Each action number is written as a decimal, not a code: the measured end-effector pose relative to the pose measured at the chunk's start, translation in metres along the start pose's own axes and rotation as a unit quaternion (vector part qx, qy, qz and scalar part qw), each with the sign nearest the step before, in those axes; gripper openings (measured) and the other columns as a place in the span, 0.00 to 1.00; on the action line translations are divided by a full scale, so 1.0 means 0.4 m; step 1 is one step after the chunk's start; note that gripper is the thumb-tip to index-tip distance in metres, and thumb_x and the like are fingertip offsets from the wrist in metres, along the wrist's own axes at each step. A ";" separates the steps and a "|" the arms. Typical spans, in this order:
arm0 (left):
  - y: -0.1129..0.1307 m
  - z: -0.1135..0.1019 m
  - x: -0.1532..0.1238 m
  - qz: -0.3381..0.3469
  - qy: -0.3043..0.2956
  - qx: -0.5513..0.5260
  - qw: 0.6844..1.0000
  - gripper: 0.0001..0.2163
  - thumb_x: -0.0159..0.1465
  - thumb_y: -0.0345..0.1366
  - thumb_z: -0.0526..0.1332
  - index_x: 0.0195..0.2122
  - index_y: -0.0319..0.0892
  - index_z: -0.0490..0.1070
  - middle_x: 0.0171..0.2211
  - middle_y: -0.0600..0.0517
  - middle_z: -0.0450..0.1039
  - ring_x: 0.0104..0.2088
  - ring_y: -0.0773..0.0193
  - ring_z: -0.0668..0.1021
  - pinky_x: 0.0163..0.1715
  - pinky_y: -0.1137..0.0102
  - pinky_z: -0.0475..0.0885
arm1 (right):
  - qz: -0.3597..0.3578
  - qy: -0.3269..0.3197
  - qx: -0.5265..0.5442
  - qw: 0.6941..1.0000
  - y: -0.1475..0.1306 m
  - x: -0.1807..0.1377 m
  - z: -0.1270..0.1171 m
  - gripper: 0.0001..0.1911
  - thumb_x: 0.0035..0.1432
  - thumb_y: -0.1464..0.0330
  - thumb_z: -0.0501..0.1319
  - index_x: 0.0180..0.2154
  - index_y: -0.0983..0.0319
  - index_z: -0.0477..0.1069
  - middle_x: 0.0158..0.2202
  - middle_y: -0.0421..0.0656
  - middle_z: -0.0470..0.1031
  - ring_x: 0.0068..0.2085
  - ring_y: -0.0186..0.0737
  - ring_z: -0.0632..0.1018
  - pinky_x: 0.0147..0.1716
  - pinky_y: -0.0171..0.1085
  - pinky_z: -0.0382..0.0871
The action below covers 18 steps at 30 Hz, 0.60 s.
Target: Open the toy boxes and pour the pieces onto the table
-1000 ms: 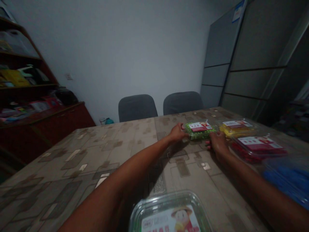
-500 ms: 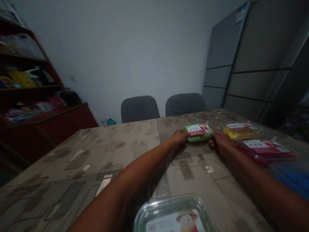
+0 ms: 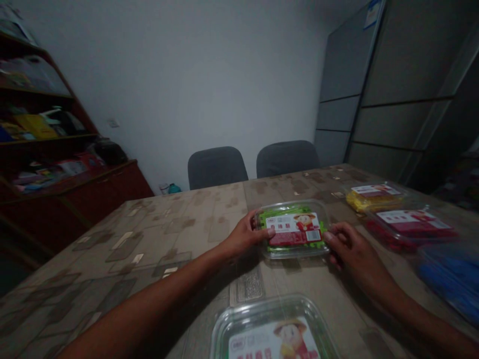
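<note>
Item 1: clear plastic lidded box of green pieces [image 3: 292, 230], red-and-white label with a cartoon figure on its lid; lies flat, label up, at the middle of the patterned brown worktop [image 3: 179, 234]; whether it rests on the surface or is raised just off it cannot be told.

Item 2: left hand [image 3: 243, 235], at the green box's left edge; closed on it, thumb on the lid, fingers under the rim.

Item 3: right hand [image 3: 350, 249], at the green box's right edge; fingers curled, tips pressed against the rim, gripping that side.

Item 4: second clear plastic lidded box with the same cartoon label [image 3: 269, 329], nearer the person than the green box, apart from it, cut off by the lower frame edge.

Item 5: clear box of yellow pieces [image 3: 370, 196], right of the green box and farther back.

Item 6: clear box of red pieces [image 3: 407, 227], right of the green box, just beside the yellow one.

Item 7: blurred blue package [image 3: 449, 271], farthest right of the green box.

Item 8: two dark grey chairs [image 3: 217, 167], beyond the green box, at the worktop's far edge.

Item 9: dark red wooden shelf unit [image 3: 45, 149], well left of the green box, cluttered; contents too dim to name
</note>
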State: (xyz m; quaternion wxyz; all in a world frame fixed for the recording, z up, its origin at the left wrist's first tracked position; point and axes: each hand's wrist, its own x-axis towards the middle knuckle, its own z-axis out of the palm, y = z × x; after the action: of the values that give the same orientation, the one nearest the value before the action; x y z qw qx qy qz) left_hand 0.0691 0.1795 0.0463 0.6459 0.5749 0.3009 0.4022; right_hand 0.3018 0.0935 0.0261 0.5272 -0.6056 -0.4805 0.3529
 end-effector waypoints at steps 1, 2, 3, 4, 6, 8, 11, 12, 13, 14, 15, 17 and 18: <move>0.006 -0.004 -0.012 0.001 0.003 0.002 1.000 0.32 0.46 0.37 0.75 0.51 0.35 0.64 0.46 0.40 0.74 0.47 0.53 0.76 0.46 0.65 0.72 | -0.008 -0.005 -0.003 1.000 -0.004 -0.003 0.005 0.27 0.50 0.45 0.61 0.35 0.60 0.59 0.19 0.34 0.64 0.18 0.30 0.66 0.16 0.27 0.60; 0.011 -0.008 -0.022 0.002 0.006 0.004 1.000 0.32 0.47 0.37 0.75 0.51 0.35 0.64 0.46 0.39 0.74 0.46 0.53 0.77 0.46 0.64 0.72 | -0.015 -0.012 -0.005 1.000 -0.007 -0.006 0.011 0.26 0.50 0.45 0.60 0.34 0.60 0.58 0.20 0.34 0.64 0.18 0.30 0.66 0.16 0.28 0.60; 0.014 -0.012 -0.030 0.004 0.009 0.006 1.000 0.32 0.47 0.36 0.75 0.50 0.35 0.63 0.46 0.40 0.74 0.45 0.53 0.77 0.46 0.64 0.72 | -0.019 -0.018 -0.007 1.000 -0.008 -0.009 0.017 0.26 0.51 0.45 0.60 0.33 0.60 0.58 0.20 0.34 0.64 0.18 0.30 0.66 0.15 0.28 0.60; 0.017 -0.016 -0.037 0.005 0.013 0.008 1.000 0.32 0.47 0.36 0.75 0.50 0.35 0.63 0.45 0.40 0.74 0.45 0.54 0.77 0.46 0.64 0.72 | -0.022 -0.023 -0.008 0.999 -0.008 -0.013 0.023 0.26 0.51 0.45 0.60 0.33 0.60 0.57 0.21 0.34 0.64 0.18 0.30 0.66 0.15 0.28 0.60; 0.018 -0.024 -0.049 0.011 0.028 0.014 0.999 0.31 0.47 0.35 0.75 0.49 0.36 0.62 0.44 0.42 0.74 0.42 0.56 0.78 0.44 0.64 0.73 | -0.032 -0.031 -0.010 0.999 -0.005 -0.019 0.031 0.24 0.53 0.47 0.59 0.33 0.60 0.57 0.21 0.35 0.64 0.19 0.30 0.67 0.17 0.29 0.61; 0.017 -0.029 -0.062 0.021 0.045 0.023 0.999 0.31 0.47 0.34 0.74 0.50 0.38 0.61 0.43 0.45 0.74 0.41 0.58 0.78 0.43 0.65 0.73 | -0.042 -0.037 -0.010 0.998 0.000 -0.022 0.034 0.22 0.56 0.49 0.59 0.33 0.60 0.57 0.22 0.35 0.65 0.20 0.30 0.68 0.18 0.29 0.62; 0.019 -0.028 -0.082 0.040 0.063 0.036 0.997 0.32 0.47 0.32 0.74 0.51 0.40 0.60 0.44 0.47 0.73 0.43 0.60 0.77 0.44 0.68 0.73 | -0.053 -0.055 -0.008 0.997 0.007 -0.023 0.032 0.18 0.59 0.52 0.58 0.33 0.60 0.58 0.23 0.36 0.66 0.23 0.32 0.70 0.22 0.30 0.65; 0.020 -0.027 -0.090 0.046 0.068 0.042 0.996 0.32 0.47 0.31 0.74 0.50 0.41 0.60 0.44 0.48 0.72 0.43 0.60 0.77 0.44 0.68 0.73 | -0.055 -0.064 -0.010 0.996 0.008 -0.023 0.031 0.17 0.59 0.53 0.58 0.34 0.59 0.58 0.24 0.36 0.67 0.23 0.32 0.71 0.23 0.31 0.66; 0.022 -0.024 -0.098 0.052 0.074 0.050 0.995 0.31 0.47 0.31 0.74 0.50 0.41 0.61 0.45 0.48 0.72 0.44 0.61 0.76 0.44 0.69 0.72 | -0.058 -0.074 -0.011 0.996 0.009 -0.023 0.030 0.17 0.59 0.54 0.58 0.34 0.59 0.58 0.24 0.37 0.68 0.24 0.33 0.72 0.24 0.31 0.67; 0.024 -0.021 -0.105 0.059 0.080 0.058 0.993 0.30 0.47 0.31 0.73 0.49 0.41 0.61 0.45 0.49 0.71 0.45 0.62 0.75 0.44 0.70 0.72 | -0.062 -0.082 -0.014 0.995 0.010 -0.024 0.030 0.16 0.59 0.54 0.57 0.35 0.59 0.58 0.25 0.37 0.69 0.25 0.34 0.73 0.25 0.32 0.68; 0.026 -0.019 -0.112 0.066 0.086 0.070 0.992 0.29 0.48 0.31 0.73 0.48 0.41 0.61 0.46 0.49 0.70 0.45 0.62 0.75 0.45 0.70 0.72 | -0.066 -0.086 -0.020 0.994 0.012 -0.024 0.029 0.16 0.59 0.54 0.57 0.35 0.59 0.58 0.26 0.37 0.69 0.26 0.35 0.73 0.26 0.33 0.68; 0.029 -0.015 -0.124 0.079 0.095 0.106 0.987 0.28 0.48 0.31 0.73 0.47 0.41 0.62 0.46 0.49 0.69 0.46 0.62 0.74 0.44 0.71 0.71 | -0.075 -0.092 -0.040 0.992 0.015 -0.025 0.030 0.14 0.60 0.55 0.57 0.35 0.59 0.58 0.25 0.37 0.70 0.26 0.36 0.74 0.27 0.33 0.68; 0.029 -0.014 -0.129 0.087 0.099 0.127 0.983 0.28 0.48 0.31 0.72 0.47 0.41 0.61 0.46 0.49 0.69 0.46 0.62 0.73 0.44 0.72 0.70 | -0.082 -0.095 -0.052 0.991 0.018 -0.025 0.030 0.14 0.60 0.56 0.56 0.35 0.59 0.59 0.25 0.38 0.70 0.27 0.36 0.74 0.27 0.33 0.68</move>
State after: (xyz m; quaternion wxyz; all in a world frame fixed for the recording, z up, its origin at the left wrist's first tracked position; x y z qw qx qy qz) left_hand 0.0367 0.1379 0.0531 0.4974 0.6331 0.3611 0.4705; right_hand 0.2892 0.0877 0.0160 0.4746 -0.5544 -0.5938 0.3388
